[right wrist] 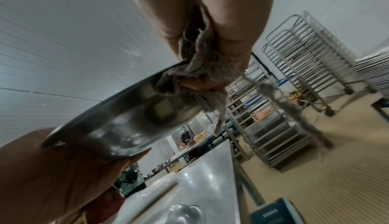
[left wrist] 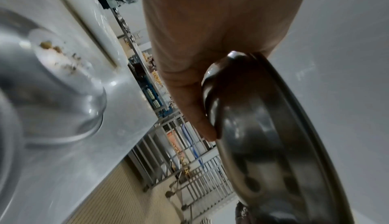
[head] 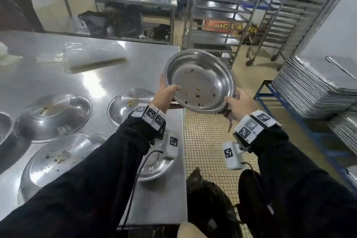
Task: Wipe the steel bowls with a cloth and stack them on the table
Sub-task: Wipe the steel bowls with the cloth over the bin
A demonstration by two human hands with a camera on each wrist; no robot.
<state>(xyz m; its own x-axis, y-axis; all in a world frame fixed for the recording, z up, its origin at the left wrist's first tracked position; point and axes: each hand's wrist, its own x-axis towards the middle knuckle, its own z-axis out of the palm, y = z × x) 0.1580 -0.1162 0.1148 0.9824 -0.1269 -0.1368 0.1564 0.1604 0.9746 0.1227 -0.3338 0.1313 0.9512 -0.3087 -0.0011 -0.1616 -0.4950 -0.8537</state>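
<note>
Left hand (head: pixel 165 96): my thumb's hooked over the near rim, fingers under the steel bowl (head: pixel 199 81).
Right hand (head: pixel 239 103): gripping the opposite rim, grey cloth (right wrist: pixel 202 71) bunched against it.
Bowl: tilted, crumb-flecked, held off the desk (head: pixel 116 67) edge.

The right hand (right wrist: pixel 212 33) pinches the rim of a tilted steel bowl (right wrist: pixel 134 119), with a frayed grey cloth (right wrist: pixel 202 71) bunched between its fingers and the metal. The left hand (right wrist: pixel 58 174) grips the bowl's opposite rim. Below lies a steel table (right wrist: pixel 212 181); wheeled racks (right wrist: pixel 311 58) stand on the tiled floor.
</note>
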